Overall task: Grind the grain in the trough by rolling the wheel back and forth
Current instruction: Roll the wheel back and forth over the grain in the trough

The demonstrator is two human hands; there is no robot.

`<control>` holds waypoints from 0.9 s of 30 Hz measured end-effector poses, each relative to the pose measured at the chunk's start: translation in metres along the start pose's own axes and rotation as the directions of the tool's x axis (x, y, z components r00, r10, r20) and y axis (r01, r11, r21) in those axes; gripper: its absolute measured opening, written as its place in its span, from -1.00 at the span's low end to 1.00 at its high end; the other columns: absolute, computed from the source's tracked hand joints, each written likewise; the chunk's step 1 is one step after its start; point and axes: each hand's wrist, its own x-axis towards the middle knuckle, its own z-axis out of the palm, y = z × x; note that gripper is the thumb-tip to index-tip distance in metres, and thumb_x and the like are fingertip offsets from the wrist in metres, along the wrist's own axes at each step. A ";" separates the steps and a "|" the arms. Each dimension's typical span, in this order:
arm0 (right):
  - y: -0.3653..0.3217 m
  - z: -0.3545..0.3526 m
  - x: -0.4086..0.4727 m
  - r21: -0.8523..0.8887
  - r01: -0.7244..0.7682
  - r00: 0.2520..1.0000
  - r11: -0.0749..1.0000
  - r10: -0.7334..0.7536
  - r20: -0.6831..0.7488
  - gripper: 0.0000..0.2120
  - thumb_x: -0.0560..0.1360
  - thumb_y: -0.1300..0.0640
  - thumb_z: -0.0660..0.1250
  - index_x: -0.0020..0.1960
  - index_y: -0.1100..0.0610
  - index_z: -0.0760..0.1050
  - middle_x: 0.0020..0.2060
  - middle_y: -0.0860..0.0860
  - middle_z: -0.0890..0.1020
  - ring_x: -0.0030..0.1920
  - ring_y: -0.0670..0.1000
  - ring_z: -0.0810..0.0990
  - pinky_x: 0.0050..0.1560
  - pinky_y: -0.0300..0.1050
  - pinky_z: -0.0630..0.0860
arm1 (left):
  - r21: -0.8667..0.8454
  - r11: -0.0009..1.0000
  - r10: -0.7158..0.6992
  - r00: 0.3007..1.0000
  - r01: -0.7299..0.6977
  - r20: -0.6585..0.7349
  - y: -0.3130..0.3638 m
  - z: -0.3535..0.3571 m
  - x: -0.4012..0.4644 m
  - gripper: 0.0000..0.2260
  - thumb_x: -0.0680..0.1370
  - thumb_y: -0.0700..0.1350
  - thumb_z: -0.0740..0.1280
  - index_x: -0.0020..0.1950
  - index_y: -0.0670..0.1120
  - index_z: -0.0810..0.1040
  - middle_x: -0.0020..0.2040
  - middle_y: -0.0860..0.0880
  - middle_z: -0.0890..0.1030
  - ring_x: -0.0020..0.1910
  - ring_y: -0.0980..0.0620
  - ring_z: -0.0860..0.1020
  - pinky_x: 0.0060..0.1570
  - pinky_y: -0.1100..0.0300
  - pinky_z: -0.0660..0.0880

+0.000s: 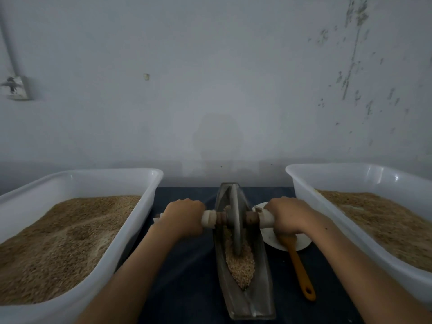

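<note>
A long, boat-shaped metal trough lies lengthwise on the dark cloth in front of me. Pale grain fills its near half. A grey grinding wheel stands upright in the trough's far half, on an axle with white-wrapped handles sticking out on both sides. My left hand grips the left handle. My right hand grips the right handle. The wheel's lower edge sits in the grain.
A white plastic tub heaped with brown grain stands at the left, a second tub at the right. A white dish and an orange-handled spatula lie right of the trough. A grey wall rises close behind.
</note>
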 end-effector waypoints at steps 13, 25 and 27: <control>-0.006 0.008 0.005 -0.053 -0.011 0.971 0.999 -0.002 -0.239 -0.82 0.49 0.17 0.31 0.06 -0.02 0.48 -0.04 -0.02 0.58 -0.05 0.01 0.55 -0.05 -0.12 0.45 | -0.027 0.999 -0.024 0.998 0.022 -0.054 -0.005 0.011 0.005 -0.87 0.47 -0.04 0.36 -0.03 0.03 0.46 -0.10 0.06 0.55 -0.20 0.08 0.46 -0.18 0.18 0.36; -0.003 0.010 0.007 -0.058 -0.017 0.981 0.998 0.005 -0.193 -0.82 0.48 0.18 0.32 0.06 0.02 0.47 -0.05 -0.01 0.58 -0.07 0.01 0.55 -0.05 -0.11 0.47 | 0.022 0.999 -0.040 0.995 0.042 -0.089 0.002 0.006 0.000 -0.85 0.50 -0.05 0.33 0.05 0.00 0.48 0.01 0.00 0.58 -0.09 0.03 0.52 -0.14 0.16 0.37; -0.001 0.003 0.003 -0.037 0.000 1.000 0.999 -0.001 -0.026 -0.77 0.46 0.15 0.36 0.11 0.02 0.49 -0.08 -0.01 0.57 -0.08 -0.01 0.55 -0.05 -0.13 0.48 | 0.018 0.999 -0.040 0.998 0.040 0.054 0.002 0.000 0.001 -0.76 0.47 -0.05 0.37 0.12 -0.03 0.50 0.03 -0.02 0.59 -0.02 0.00 0.55 -0.09 0.15 0.41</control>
